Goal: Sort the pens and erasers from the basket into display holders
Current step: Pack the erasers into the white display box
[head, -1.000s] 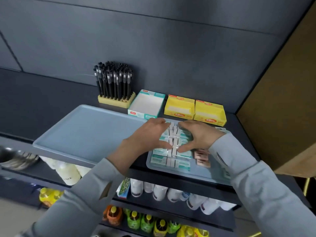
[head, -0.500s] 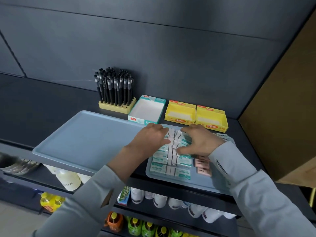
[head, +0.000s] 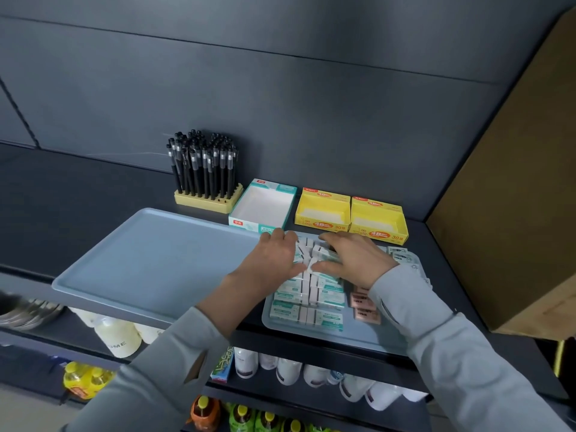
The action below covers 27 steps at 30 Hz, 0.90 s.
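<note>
My left hand [head: 274,260] and my right hand [head: 352,257] close in from both sides on a cluster of white-and-teal erasers [head: 314,254] at the far end of a small grey tray [head: 336,338]. More teal-sleeved erasers [head: 307,313] lie in rows nearer me, with pink erasers [head: 363,307] to their right. Behind the tray stand an open teal-and-white holder box [head: 263,204] and two yellow holder boxes [head: 322,210] [head: 378,219]. Black pens [head: 202,163] stand in a yellow block holder [head: 208,201].
A large pale-blue tray [head: 149,260] lies on the dark shelf to the left. A brown panel [head: 514,198] closes the right side, a dark wall the back. Bottles [head: 118,338] fill the shelves below.
Both hands have moved toward the far end of the small tray and pressed the upper erasers together. The camera has tipped slightly downward.
</note>
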### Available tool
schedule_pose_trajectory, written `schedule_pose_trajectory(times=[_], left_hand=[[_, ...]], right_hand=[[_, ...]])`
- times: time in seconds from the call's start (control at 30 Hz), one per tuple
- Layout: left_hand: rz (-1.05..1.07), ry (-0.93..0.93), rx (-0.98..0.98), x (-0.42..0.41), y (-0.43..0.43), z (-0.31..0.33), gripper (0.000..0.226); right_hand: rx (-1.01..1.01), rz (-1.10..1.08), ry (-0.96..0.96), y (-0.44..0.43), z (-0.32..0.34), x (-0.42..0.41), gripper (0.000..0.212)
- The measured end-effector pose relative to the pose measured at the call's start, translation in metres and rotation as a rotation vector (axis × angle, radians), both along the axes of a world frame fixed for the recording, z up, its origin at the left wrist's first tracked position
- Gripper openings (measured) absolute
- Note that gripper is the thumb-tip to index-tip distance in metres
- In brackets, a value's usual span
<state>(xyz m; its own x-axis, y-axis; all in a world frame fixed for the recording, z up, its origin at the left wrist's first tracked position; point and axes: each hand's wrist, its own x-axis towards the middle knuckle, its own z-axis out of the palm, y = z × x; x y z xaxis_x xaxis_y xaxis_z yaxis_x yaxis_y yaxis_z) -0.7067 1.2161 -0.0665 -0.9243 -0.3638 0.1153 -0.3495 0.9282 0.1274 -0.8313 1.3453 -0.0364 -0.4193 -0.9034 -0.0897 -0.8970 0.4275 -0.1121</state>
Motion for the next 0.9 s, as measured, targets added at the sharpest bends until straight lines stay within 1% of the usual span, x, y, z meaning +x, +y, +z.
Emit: schedule_pose_trajectory(times=[0.03, 0.07, 0.1, 0.13, 0.17, 0.2, 0.23, 0.27, 0.3, 0.33, 0.37, 0.4, 0.43, 0.47, 0.5, 0.57, 0.63, 0.67, 0.73, 0.8, 0.83, 0.9], left_hand=[[0.011, -0.004, -0.03, -0.001, 0.001, 0.0, 0.056], [0.027, 0.002, -0.057, -0.002, 0.001, 0.0, 0.055], [0.042, 0.003, -0.067, -0.003, 0.001, 0.001, 0.055], [0.06, 0.025, -0.052, -0.003, 0.001, 0.002, 0.054], [0.085, 0.078, -0.001, -0.002, 0.0, 0.002, 0.055], [0.118, 0.166, 0.101, -0.001, -0.002, 0.003, 0.055], [0.159, 0.282, 0.247, 0.001, -0.002, 0.004, 0.054], [0.212, 0.393, 0.429, 0.002, -0.002, 0.006, 0.049], [0.27, 0.485, 0.659, 0.002, -0.001, 0.01, 0.041], [0.331, 0.571, 0.961, 0.001, 0.0, 0.014, 0.031], [0.398, 0.656, 1.324, 0.0, 0.001, 0.019, 0.024], [0.461, 0.726, 1.684, -0.001, 0.001, 0.023, 0.023], [0.508, 0.796, 1.96, -0.001, 0.001, 0.025, 0.025], [0.546, 0.854, 2.123, -0.002, 0.0, 0.024, 0.029], [0.583, 0.899, 2.216, -0.002, 0.0, 0.024, 0.032], [0.622, 0.932, 2.317, -0.003, 0.003, 0.024, 0.033], [0.616, 0.865, 2.389, -0.005, 0.008, 0.026, 0.039], [0.569, 0.815, 2.417, -0.007, 0.01, 0.028, 0.044], [0.445, 0.749, 2.417, -0.011, 0.012, 0.03, 0.052], [0.37, 0.749, 2.384, -0.014, 0.013, 0.032, 0.048], [0.372, 0.773, 2.377, -0.016, 0.013, 0.032, 0.043], [0.425, 0.832, 2.365, -0.018, 0.01, 0.03, 0.041]], right_hand=[[0.031, -0.002, 0.003, -0.001, 0.0, -0.001, 0.074], [0.057, 0.001, 0.008, -0.001, 0.001, -0.002, 0.075], [0.077, 0.01, 0.013, -0.002, 0.002, -0.001, 0.07], [0.081, 0.019, 0.016, -0.002, 0.002, -0.001, 0.06], [0.07, 0.021, 0.007, -0.002, 0.003, 0.0, 0.05], [0.055, 0.018, -0.01, -0.003, 0.003, 0.001, 0.043], [0.047, 0.012, -0.027, -0.003, 0.004, 0.002, 0.04], [0.041, 0.005, -0.046, -0.004, 0.005, 0.003, 0.037], [0.026, -0.005, -0.067, -0.005, 0.005, 0.003, 0.033], [-0.003, -0.019, -0.092, -0.007, 0.006, 0.002, 0.029], [-0.041, -0.037, -0.119, -0.007, 0.007, 0.0, 0.024], [-0.079, -0.06, -0.15, -0.007, 0.01, -0.002, 0.021], [-0.113, -0.082, -0.18, -0.007, 0.013, -0.004, 0.018], [-0.144, -0.104, -0.2, -0.006, 0.016, -0.007, 0.015], [-0.186, -0.125, -0.213, -0.007, 0.02, -0.009, 0.014], [-0.344, -0.171, -0.268, -0.01, 0.027, -0.01, 0.014], [-0.518, -0.188, -0.367, -0.018, 0.034, -0.008, 0.016], [-0.542, -0.172, -0.402, -0.024, 0.036, -0.005, 0.019], [-0.454, -0.118, -0.393, -0.033, 0.035, 0.0, 0.029], [-0.313, -0.098, -0.306, -0.04, 0.031, 0.003, 0.03], [-0.276, -0.096, -0.286, -0.042, 0.031, 0.004, 0.028], [-0.266, -0.089, -0.326, -0.043, 0.033, 0.003, 0.024]])
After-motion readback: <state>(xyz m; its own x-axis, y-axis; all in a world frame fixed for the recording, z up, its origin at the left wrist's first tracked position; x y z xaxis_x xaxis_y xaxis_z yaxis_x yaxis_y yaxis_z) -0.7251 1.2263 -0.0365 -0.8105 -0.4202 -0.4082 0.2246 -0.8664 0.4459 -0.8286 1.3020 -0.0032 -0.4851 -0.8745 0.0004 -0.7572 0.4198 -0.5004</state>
